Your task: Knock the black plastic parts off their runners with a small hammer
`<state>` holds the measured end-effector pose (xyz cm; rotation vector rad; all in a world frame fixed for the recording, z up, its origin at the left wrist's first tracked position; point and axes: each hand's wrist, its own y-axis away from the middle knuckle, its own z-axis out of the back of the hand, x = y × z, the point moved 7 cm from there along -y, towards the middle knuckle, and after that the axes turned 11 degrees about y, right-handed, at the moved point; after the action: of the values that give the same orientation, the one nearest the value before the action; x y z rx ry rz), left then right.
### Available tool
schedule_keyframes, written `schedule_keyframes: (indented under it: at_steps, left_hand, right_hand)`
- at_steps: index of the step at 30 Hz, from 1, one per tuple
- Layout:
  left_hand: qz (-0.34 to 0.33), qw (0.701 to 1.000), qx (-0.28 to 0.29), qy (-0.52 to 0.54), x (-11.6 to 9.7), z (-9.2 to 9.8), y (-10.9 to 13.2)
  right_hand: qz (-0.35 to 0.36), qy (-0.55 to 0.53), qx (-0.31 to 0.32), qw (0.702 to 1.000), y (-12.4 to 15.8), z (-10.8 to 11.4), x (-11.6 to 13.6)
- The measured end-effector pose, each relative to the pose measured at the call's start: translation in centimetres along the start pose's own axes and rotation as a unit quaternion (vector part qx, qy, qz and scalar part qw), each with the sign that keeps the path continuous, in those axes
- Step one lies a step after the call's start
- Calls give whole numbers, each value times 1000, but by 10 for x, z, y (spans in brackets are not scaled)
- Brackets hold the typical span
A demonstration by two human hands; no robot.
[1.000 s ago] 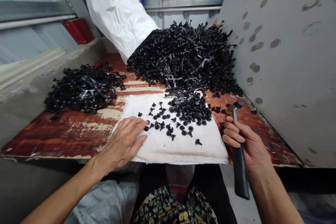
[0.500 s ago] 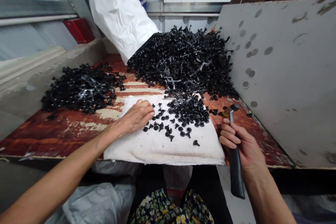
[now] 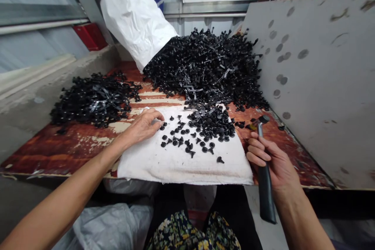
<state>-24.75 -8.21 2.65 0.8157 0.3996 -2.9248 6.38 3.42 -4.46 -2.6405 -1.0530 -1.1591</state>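
Observation:
My left hand (image 3: 144,126) hovers over the left part of a white cloth (image 3: 140,166). A gap shows between its thumb and fingers, and I see nothing held there. Right by the thumb tip lie a couple of small black round-headed plugs (image 3: 162,127). More such plugs (image 3: 204,149) are scattered across the cloth, with a denser heap (image 3: 215,123) at its back right. My right hand (image 3: 274,160) is wrapped around the black handle of a hammer (image 3: 266,195). The hammer head points away from me, above the tabletop on the right.
Behind the cloth rises a big pile of black strip-like parts (image 3: 205,62), spilling from a white sack (image 3: 134,19). A smaller pile (image 3: 93,99) sits on the worn red tabletop (image 3: 64,144) at left. A grey panel (image 3: 322,86) borders the right side.
My left hand has drawn back to the left, and its thumb and fingers have parted. Plugs beside the thumb now show. The hammer stays in my right hand, almost unmoved.

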Motion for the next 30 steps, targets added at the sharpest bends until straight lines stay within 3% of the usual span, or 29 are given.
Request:
schedule_keyframes:
  at_steps: [4, 9, 12, 19, 27, 30]
  left_hand:
    - [-51, 998, 3, -24, -26, -7, -8]
    - [-130, 988, 74, -37, -53, -34, -25]
    - [-125, 987, 81, -67, -47, -36, -30]
    - [-62, 997, 42, -35, -18, -6, -21]
    - [-80, 994, 36, -58, -15, -24, -38]
    - [-87, 991, 25, -96, -12, -22, -41]
  right_hand:
    - [1, -1, 2, 1000, 0, -1, 0]
    - [5, 5, 1, 1000, 0, -1, 0]
    - [5, 4, 4, 1000, 1, -2, 0]
    - [3, -5, -6, 1000, 0, -3, 0]
    - [5, -3, -18, 1000, 0, -1, 0]
    - [4, -4, -11, 1000, 0, -1, 0]
